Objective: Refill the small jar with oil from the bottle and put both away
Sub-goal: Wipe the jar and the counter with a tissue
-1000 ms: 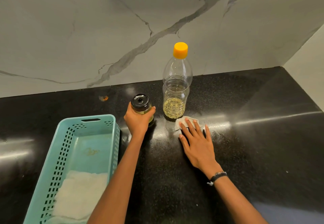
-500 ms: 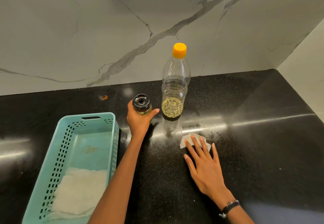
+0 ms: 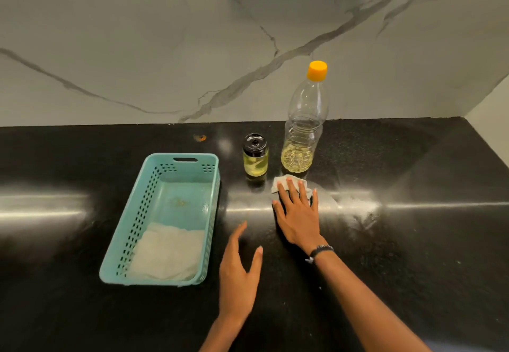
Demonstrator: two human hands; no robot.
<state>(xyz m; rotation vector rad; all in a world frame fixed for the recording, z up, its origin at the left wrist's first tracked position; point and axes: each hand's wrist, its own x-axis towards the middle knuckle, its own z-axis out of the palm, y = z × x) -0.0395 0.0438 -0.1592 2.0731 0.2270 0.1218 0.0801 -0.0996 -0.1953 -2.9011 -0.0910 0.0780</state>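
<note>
A small glass jar (image 3: pixel 255 158) with a black lid stands upright on the black counter, holding yellow oil. To its right stands a clear plastic bottle (image 3: pixel 304 128) with an orange cap, oil filling its lower part. My left hand (image 3: pixel 239 274) hovers open well in front of the jar, touching nothing. My right hand (image 3: pixel 298 214) lies flat, fingers spread, pressing a small white tissue (image 3: pixel 286 181) onto the counter just in front of the bottle.
A teal perforated basket (image 3: pixel 129 227) sits to the left of the jar, with a white cloth (image 3: pixel 165 252) in its near end. A marble wall rises behind the counter (image 3: pixel 413 241). A smeared patch (image 3: pixel 355 208) shines right of the tissue.
My left hand has let go of the jar and drawn back toward me. The jar now stands alone. My right hand with the tissue has slid back up toward the bottle.
</note>
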